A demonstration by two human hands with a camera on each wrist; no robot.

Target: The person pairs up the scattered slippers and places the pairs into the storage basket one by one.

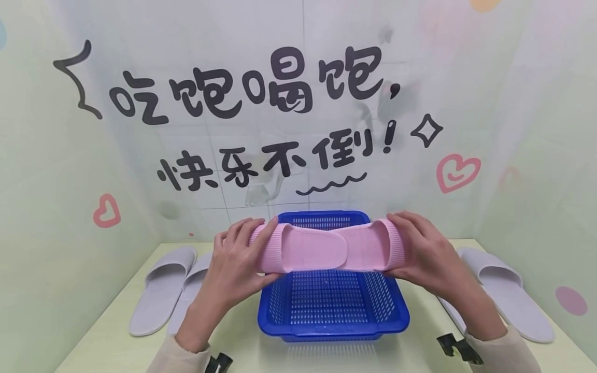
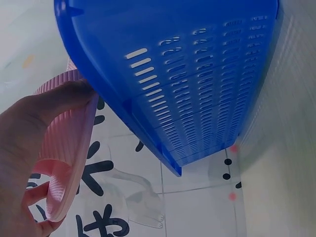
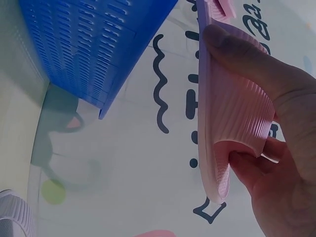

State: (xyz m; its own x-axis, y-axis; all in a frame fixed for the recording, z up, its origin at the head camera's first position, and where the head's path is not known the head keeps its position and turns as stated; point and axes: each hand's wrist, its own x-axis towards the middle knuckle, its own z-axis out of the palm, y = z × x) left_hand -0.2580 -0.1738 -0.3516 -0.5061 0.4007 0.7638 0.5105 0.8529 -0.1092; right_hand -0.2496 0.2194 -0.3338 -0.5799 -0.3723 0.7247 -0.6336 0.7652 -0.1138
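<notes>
Two pink slippers are held up in the air over a blue plastic basket [image 1: 326, 330], heel ends overlapping in the middle. My left hand [image 1: 238, 259] grips the left pink slipper [image 1: 312, 248] by its ribbed toe strap, thumb below and fingers over the top. On the other side my right hand [image 1: 431, 256] holds the right pink slipper [image 1: 368, 246] the same way. In the right wrist view the thumb presses the sole's edge and the fingers wrap the ribbed strap [image 3: 242, 98]. The basket's perforated floor shows beneath the slippers.
A pair of grey slippers [image 1: 160, 295] lies on the pale table [image 1: 112, 336] at the left, partly behind my left forearm. Another grey pair [image 1: 508, 295] lies at the right, one mostly hidden by my right arm. A wall with black lettering [image 1: 289, 83] rises behind.
</notes>
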